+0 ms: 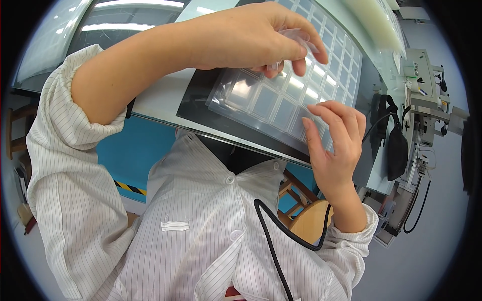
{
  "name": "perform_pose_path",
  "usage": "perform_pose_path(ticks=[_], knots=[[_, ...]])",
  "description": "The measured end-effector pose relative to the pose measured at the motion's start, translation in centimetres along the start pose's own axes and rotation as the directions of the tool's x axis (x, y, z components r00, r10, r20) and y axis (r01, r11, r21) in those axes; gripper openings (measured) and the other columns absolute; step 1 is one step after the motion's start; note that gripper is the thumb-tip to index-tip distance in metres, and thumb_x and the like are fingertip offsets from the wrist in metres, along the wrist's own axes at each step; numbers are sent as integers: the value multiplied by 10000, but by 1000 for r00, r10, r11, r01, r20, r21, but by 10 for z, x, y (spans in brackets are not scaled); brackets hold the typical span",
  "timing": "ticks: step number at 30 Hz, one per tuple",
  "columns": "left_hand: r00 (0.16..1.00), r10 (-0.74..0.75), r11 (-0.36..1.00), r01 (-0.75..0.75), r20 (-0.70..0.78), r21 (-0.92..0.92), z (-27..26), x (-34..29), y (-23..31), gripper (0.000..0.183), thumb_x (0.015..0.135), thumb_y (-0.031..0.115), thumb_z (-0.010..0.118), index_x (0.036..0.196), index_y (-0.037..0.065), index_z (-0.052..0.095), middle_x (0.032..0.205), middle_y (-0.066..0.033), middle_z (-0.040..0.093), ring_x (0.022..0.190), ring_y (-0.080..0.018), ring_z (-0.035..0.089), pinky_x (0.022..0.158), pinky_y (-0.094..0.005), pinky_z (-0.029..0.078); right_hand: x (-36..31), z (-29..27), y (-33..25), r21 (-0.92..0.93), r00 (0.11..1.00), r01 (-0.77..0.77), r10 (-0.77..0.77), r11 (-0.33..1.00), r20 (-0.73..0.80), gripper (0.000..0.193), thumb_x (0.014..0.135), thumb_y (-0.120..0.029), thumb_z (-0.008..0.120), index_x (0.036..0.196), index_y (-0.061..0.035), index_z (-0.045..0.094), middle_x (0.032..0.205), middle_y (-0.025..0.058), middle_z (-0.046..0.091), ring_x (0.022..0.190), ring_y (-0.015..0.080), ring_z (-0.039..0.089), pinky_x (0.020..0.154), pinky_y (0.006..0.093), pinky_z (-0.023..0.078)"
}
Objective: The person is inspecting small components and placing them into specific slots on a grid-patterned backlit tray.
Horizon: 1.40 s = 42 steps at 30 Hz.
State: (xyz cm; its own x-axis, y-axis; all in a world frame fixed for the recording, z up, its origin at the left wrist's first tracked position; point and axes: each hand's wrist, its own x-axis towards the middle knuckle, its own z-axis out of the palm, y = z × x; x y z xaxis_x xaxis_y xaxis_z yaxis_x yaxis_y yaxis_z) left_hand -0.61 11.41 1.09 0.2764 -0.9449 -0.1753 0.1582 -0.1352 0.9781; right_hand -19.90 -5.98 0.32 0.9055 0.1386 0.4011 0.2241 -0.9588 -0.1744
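Observation:
A clear plastic sheet (264,103) with a grid of rectangular pockets lies on a dark mat (201,100) on the table. My left hand (273,42) reaches across above it, its fingers curled round crumpled clear film (296,36). Part of the film pokes out between thumb and forefinger; the rest is hidden by the hand. At the sheet's near right part is my right hand (339,135), thumb and fingers apart with nothing between them. Its fingertips are at the sheet's surface; whether they press on it I cannot tell.
Beyond the sheet, toward the upper right, lies a pale, blurred roll or stack (374,22). A black strapped pouch (396,155) hangs at the table's right edge. Bench equipment (424,80) stands further right. A black cable (271,220) loops over my striped coat, near a wooden stool (309,223).

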Motion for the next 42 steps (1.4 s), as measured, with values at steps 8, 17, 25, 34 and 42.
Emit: perform_pose_path(ticks=[8, 17, 25, 34, 42], knots=[[997, 76, 989, -78, 20, 129, 4, -4, 0, 345, 1012, 318, 586, 1171, 16, 634, 856, -15, 558, 709, -87, 526, 644, -218, 461, 31, -34, -5, 256, 995, -99, 89, 962, 51, 202, 760, 56, 741, 933, -35, 687, 965, 64, 655, 890, 227, 572, 794, 341, 453], [986, 160, 986, -161, 39, 31, -25, 1, -6, 313, 1025, 303, 578, 1133, 13, 627, 866, -16, 556, 692, -82, 523, 620, -205, 453, 62, 9, -12, 309, 985, -43, 92, 950, -149, 103, 937, -26, 672, 1028, 16, 652, 1130, 52, 620, 960, 113, 547, 768, 237, 423], [925, 112, 986, -150, -363, -78, -32, 4, -2, 226, 1013, 206, 549, 1072, 0, 622, 814, -15, 539, 629, -93, 498, 560, -225, 432, 57, 41, -39, 70, 983, 181, -181, 981, -11, 204, 751, 23, 775, 934, -19, 694, 979, 101, 656, 890, 275, 579, 802, 353, 464], [940, 140, 986, -162, -312, -46, -32, 4, -3, 256, 1005, 216, 556, 1079, -21, 619, 821, -29, 546, 634, -102, 502, 541, -235, 421, 58, 46, -36, 73, 979, 197, -192, 978, -71, 219, 718, 35, 790, 905, -28, 696, 968, 79, 664, 897, 274, 576, 800, 354, 457], [951, 141, 985, -162, -275, -55, -32, 6, -6, 276, 1013, 233, 559, 1079, -28, 621, 832, -35, 549, 633, -102, 505, 534, -232, 410, 58, 45, -37, 183, 987, 153, -142, 971, -73, 235, 712, 25, 802, 914, -37, 699, 979, 75, 666, 923, 275, 575, 827, 351, 451]])
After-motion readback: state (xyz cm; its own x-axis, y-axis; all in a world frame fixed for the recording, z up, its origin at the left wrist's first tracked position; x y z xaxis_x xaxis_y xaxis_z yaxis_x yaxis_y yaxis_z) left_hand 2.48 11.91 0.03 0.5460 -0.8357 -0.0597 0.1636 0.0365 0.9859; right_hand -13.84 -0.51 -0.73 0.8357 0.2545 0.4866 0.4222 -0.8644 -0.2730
